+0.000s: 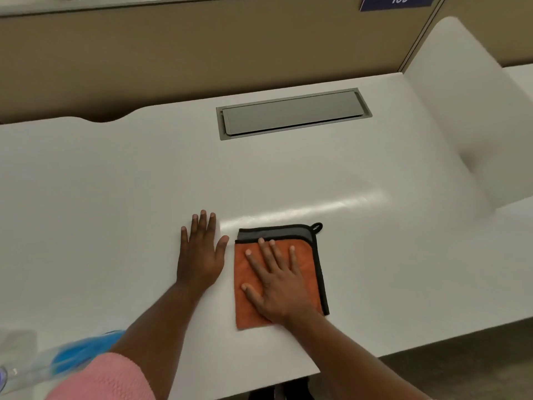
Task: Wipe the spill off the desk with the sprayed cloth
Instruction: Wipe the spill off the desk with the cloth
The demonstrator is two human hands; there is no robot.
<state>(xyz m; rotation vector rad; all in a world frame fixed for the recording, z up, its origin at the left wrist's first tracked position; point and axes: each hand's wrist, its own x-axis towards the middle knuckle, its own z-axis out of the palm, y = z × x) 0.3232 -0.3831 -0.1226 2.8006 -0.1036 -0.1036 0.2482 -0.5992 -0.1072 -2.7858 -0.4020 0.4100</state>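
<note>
My right hand [278,280], grip open and fingers spread, presses the folded orange cloth [307,262] flat at lower centre of the frame, so the whole palm drives the wipe. My left hand [200,254], also open, braces on the bare surface [115,197] just beside it.

Wide bare desk [86,183] lay open to the left and far side. The closed grey cable hatch [292,114] sat flush at the far middle, well apart. A white side panel [461,116] walled off the right; a blurred spray bottle [57,359] crowded the near-left corner.
</note>
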